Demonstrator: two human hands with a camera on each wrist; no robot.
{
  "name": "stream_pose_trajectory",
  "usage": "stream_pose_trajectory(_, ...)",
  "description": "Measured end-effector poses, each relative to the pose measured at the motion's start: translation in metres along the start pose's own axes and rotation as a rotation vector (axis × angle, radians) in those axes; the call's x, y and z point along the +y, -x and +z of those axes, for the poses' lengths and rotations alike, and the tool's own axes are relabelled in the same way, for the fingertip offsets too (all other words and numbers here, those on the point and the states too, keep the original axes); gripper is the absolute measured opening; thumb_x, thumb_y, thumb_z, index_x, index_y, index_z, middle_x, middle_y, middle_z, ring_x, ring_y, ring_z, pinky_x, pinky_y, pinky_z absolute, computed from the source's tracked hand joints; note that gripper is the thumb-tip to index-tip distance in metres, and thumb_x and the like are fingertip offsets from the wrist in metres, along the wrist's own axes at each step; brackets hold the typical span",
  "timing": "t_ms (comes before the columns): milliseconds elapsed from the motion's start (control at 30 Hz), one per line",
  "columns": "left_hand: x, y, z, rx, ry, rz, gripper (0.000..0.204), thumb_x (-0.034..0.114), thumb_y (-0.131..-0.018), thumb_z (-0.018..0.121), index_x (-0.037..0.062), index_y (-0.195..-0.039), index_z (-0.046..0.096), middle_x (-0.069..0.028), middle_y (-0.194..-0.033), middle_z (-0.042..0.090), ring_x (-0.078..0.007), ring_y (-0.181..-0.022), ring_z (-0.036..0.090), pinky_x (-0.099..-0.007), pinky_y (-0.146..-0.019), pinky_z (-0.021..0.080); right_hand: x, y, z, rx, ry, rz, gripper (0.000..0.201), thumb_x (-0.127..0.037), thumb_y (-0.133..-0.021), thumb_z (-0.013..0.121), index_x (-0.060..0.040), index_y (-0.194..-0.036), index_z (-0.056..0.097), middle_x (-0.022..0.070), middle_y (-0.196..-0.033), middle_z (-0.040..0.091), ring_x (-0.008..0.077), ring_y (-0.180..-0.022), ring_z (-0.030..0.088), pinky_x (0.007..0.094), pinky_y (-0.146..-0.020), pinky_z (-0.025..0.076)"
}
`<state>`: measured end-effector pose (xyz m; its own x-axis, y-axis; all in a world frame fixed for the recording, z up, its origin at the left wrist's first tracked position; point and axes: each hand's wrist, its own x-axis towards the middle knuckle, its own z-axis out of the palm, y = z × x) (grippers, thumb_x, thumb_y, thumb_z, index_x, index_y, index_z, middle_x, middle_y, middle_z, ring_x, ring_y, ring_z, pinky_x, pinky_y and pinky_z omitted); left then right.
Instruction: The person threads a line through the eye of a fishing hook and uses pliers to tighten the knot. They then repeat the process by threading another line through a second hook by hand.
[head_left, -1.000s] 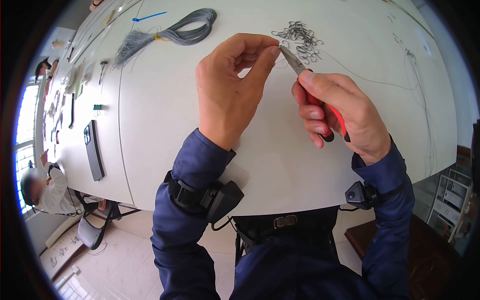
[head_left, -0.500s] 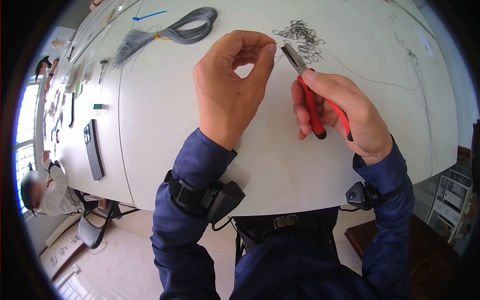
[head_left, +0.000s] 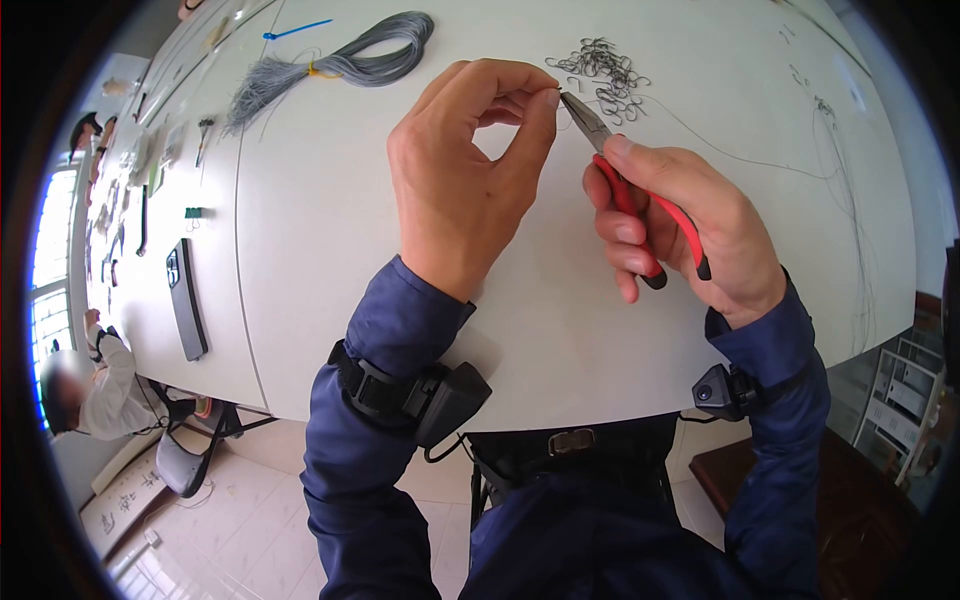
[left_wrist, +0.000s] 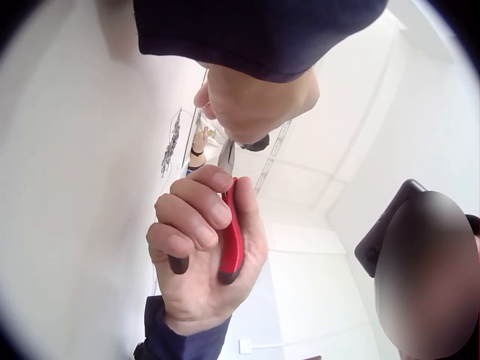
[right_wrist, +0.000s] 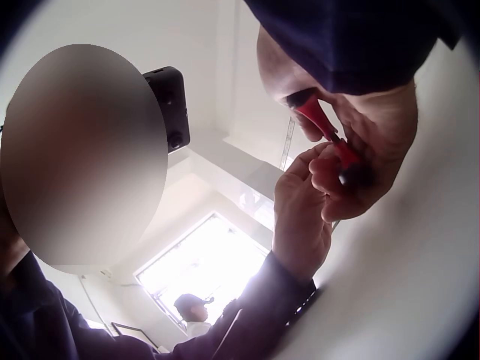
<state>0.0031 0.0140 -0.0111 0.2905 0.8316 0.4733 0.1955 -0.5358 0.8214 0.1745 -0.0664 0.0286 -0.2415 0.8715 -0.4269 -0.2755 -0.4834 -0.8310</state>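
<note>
In the head view my left hand (head_left: 460,170) pinches a tiny dark wire piece (head_left: 559,90) between thumb and forefinger. Most of that piece is hidden by the fingertips, and I cannot tell its exact kind. My right hand (head_left: 690,205) grips red-handled needle-nose pliers (head_left: 588,122), with their tips right at the left fingertips. One red handle shows beneath curled fingers in the left wrist view, where the right hand (left_wrist: 202,240) holds the pliers (left_wrist: 232,240). Just beyond the hands lies a pile of small dark fish hooks (head_left: 603,68).
A grey bundle of line (head_left: 385,65) with a yellow tie lies at the back left, near a blue cable tie (head_left: 298,31). Loose thin strands (head_left: 850,220) trail down the right side. A phone (head_left: 186,300) and a green binder clip (head_left: 194,213) sit leftward on the white table (head_left: 400,360).
Half a second ago the pliers' tips stood slightly apart, away from the left fingertips. Now they have come together and back to the fingertips. The left hand has barely shifted.
</note>
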Motion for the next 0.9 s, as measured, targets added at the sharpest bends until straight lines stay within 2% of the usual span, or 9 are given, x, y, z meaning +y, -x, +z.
stream_pose_trajectory(267,0.005,0.001,0.002,0.021,0.054,-0.115,0.008,0.002,-0.090,0.070,-0.0033,-0.095,0.068,-0.0044,-0.087,0.070,-0.0083,-0.081,0.065,-0.0252,-0.082,0.056,-0.001,0.002,0.005,0.036,-0.024,0.015,0.042,-0.042,-0.098,0.058,-0.0019,-0.085,0.058,-0.0006,-0.066,0.047,0.0099,-0.052,0.045,0.0292,-0.049,0.046)
stream_pose_trajectory(467,0.007,0.001,0.002,0.044,0.068,-0.129,0.009,0.003,-0.091,0.070,-0.0037,-0.094,0.067,-0.0039,-0.086,0.069,-0.0083,-0.078,0.064,-0.0233,-0.078,0.054,0.000,0.003,0.008,0.060,-0.037,0.006,0.041,-0.041,-0.099,0.059,-0.0025,-0.085,0.057,-0.0009,-0.066,0.047,0.0092,-0.052,0.044,0.0283,-0.048,0.046)
stream_pose_trajectory(567,0.006,0.000,0.005,0.063,0.177,-0.196,0.008,0.003,-0.087,0.070,-0.0027,-0.093,0.068,-0.0061,-0.081,0.071,-0.0118,-0.076,0.068,-0.0257,-0.077,0.056,-0.001,0.003,0.007,0.063,-0.025,0.000,0.040,-0.041,-0.099,0.058,-0.0029,-0.085,0.057,-0.0009,-0.065,0.047,0.0090,-0.052,0.045,0.0282,-0.049,0.047)
stream_pose_trajectory(733,0.000,-0.001,0.002,0.010,0.328,-0.238,0.011,0.006,-0.093,0.069,-0.0034,-0.099,0.069,-0.0073,-0.086,0.072,-0.0112,-0.079,0.068,-0.0249,-0.079,0.055,-0.003,0.002,0.001,0.057,0.039,-0.047,0.039,-0.039,-0.100,0.057,-0.0039,-0.083,0.057,-0.0020,-0.065,0.048,0.0085,-0.053,0.046,0.0275,-0.052,0.047)
stream_pose_trajectory(833,0.002,-0.002,-0.001,0.009,0.342,-0.264,0.014,0.005,-0.095,0.067,-0.0059,-0.104,0.067,-0.0085,-0.090,0.071,-0.0128,-0.084,0.068,-0.0257,-0.081,0.055,-0.008,0.006,-0.007,0.056,0.368,-0.079,0.037,-0.035,-0.099,0.057,-0.0032,-0.080,0.057,0.0014,-0.065,0.051,0.0128,-0.054,0.048,0.0281,-0.056,0.047)
stream_pose_trajectory(900,0.004,-0.003,-0.002,0.013,0.322,-0.266,0.015,0.004,-0.096,0.067,-0.0070,-0.105,0.067,-0.0090,-0.092,0.070,-0.0137,-0.086,0.067,-0.0261,-0.083,0.055,-0.011,0.008,-0.009,0.074,0.780,-0.178,0.034,-0.032,-0.099,0.054,-0.0020,-0.086,0.060,0.0025,-0.065,0.051,0.0129,-0.060,0.050,0.0274,-0.061,0.046)
